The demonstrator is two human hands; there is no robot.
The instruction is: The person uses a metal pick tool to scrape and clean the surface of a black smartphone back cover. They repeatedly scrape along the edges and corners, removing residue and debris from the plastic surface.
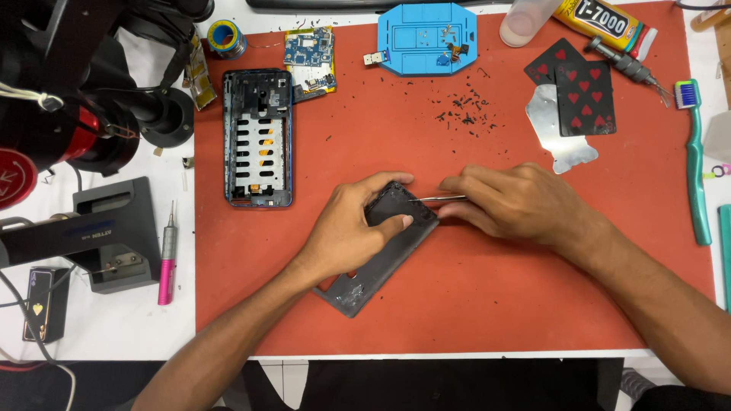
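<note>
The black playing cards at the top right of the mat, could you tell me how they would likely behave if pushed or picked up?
The black playing cards look thin and flat, so probably light and bendy. Lying flush on the red mat, they would likely slide when pushed and be awkward to lift by an edge. Overlapping each other and a thin metal plate, they may shift together.

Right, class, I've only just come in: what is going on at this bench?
A person is working on a dark phone back cover lying on a red mat. The left hand pins the cover down, and the right hand holds thin metal tweezers at its top edge. A stripped phone frame lies further back on the mat, with a circuit board and a blue parts tray.
</note>
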